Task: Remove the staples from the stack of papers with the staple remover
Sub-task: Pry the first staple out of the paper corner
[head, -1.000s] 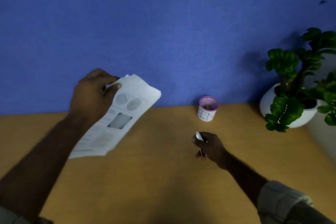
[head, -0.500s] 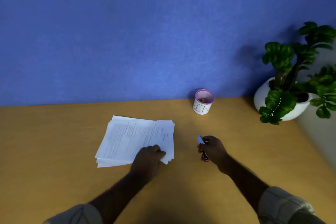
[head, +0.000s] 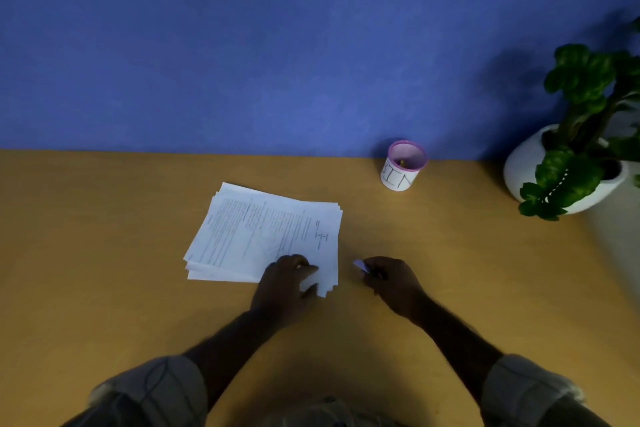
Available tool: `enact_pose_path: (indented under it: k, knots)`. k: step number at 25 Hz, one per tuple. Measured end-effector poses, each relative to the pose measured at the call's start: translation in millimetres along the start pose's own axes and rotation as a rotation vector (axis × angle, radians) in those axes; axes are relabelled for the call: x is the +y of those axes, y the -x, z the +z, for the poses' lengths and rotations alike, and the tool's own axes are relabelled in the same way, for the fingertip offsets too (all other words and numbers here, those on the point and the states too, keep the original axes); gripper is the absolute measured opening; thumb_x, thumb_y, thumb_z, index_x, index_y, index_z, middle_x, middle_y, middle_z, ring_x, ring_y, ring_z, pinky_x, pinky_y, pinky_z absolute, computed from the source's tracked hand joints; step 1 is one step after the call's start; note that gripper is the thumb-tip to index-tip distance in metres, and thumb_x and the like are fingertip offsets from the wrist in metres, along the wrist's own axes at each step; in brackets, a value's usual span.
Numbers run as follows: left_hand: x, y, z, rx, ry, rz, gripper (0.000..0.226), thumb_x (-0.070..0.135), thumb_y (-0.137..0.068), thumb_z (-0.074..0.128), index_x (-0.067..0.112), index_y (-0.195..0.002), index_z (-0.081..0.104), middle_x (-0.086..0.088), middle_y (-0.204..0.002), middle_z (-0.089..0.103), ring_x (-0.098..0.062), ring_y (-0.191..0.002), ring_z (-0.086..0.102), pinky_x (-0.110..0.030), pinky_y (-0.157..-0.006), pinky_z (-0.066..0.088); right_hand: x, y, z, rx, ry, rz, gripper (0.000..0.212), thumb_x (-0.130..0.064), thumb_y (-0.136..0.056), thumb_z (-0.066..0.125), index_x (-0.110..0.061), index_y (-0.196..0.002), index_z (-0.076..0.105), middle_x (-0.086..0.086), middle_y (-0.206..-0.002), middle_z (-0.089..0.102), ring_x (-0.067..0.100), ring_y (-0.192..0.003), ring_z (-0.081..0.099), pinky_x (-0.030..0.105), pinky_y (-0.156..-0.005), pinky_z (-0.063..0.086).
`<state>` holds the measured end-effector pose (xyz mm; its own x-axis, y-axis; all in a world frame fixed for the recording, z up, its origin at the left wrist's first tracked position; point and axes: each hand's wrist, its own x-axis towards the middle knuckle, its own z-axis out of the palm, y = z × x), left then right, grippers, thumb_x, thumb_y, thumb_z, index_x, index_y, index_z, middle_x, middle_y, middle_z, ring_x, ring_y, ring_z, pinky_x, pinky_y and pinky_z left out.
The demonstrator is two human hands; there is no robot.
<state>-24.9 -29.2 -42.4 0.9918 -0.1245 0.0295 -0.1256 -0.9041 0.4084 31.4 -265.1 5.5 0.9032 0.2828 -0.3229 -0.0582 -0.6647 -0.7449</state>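
A stack of printed white papers (head: 256,236) lies flat on the wooden desk (head: 104,270), slightly fanned. My left hand (head: 287,284) rests on the stack's near right corner, fingers pressing on the sheets and thumb at the edge. Just right of the stack, my right hand (head: 391,282) is closed around the staple remover (head: 361,265); only its pale tip shows past my fingers, pointing toward the papers. No staple can be made out.
A small white cup with a pink rim, lettered "BIN" (head: 401,166), stands at the back by the blue wall. A potted green plant in a white pot (head: 568,163) sits at the far right.
My left hand brought the papers down from the air and laid them on the desk, then stayed on their near corner. My right hand with the staple remover moved slightly closer to the stack.
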Motion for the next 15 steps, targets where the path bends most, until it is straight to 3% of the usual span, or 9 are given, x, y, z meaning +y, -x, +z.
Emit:
enact_pose_path:
  k: [2,4,7,9,13,15]
  knots:
    - [4,-7,6,0.031,-0.007,-0.038,0.047,0.039,-0.091,0.065,0.024,-0.136,0.059,0.001,-0.143,0.055,-0.02,-0.135,0.046,-0.04,-0.114,0.036,-1,-2,9,-0.065,0.182,-0.07,0.01,-0.032,-0.093,0.061,-0.029,-0.098,0.069,-0.02,-0.082,0.059,-0.002,-0.075,0.056,0.016,-0.066,0.039]
    - [6,-12,14,-0.019,-0.039,-0.029,0.054,0.042,-0.093,0.063,0.029,-0.144,0.049,0.002,-0.158,0.038,-0.023,-0.148,0.029,-0.043,-0.12,0.02,0,-5,18,-0.099,0.316,-0.138,0.016,-0.036,-0.095,0.056,-0.031,-0.106,0.067,-0.017,-0.092,0.058,0.004,-0.087,0.055,0.019,-0.073,0.041]
    - [2,-12,26,-0.139,-0.063,-0.007,0.064,0.047,-0.095,0.057,0.036,-0.153,0.032,0.004,-0.167,0.011,-0.025,-0.155,0.005,-0.042,-0.118,0.002,2,-7,28,-0.079,0.419,-0.227,0.022,-0.038,-0.096,0.05,-0.031,-0.112,0.064,-0.01,-0.105,0.064,0.011,-0.096,0.056,0.029,-0.084,0.047]
    - [-5,-9,31,-0.134,-0.082,0.027,0.065,0.051,-0.095,0.053,0.037,-0.154,0.029,0.003,-0.168,0.01,-0.026,-0.154,0.006,-0.044,-0.118,0.005,4,-8,31,-0.048,0.458,-0.28,0.023,-0.039,-0.097,0.049,-0.03,-0.112,0.064,-0.007,-0.108,0.067,0.013,-0.098,0.058,0.03,-0.084,0.047]
    - [-14,-13,29,-0.08,-0.144,0.11,0.066,0.064,-0.091,0.046,0.033,-0.149,0.039,-0.003,-0.161,0.033,-0.03,-0.147,0.032,-0.05,-0.117,0.028,7,-11,37,-0.028,0.544,-0.332,0.027,-0.037,-0.097,0.048,-0.031,-0.119,0.062,-0.006,-0.113,0.066,0.015,-0.104,0.056,0.033,-0.09,0.042]
    - [-19,-16,29,-0.073,-0.181,0.132,0.072,0.068,-0.09,0.043,0.03,-0.152,0.037,-0.005,-0.161,0.033,-0.03,-0.147,0.032,-0.052,-0.118,0.031,6,-12,40,-0.014,0.587,-0.358,0.029,-0.033,-0.096,0.049,-0.031,-0.122,0.061,-0.006,-0.114,0.066,0.016,-0.105,0.054,0.033,-0.089,0.04]
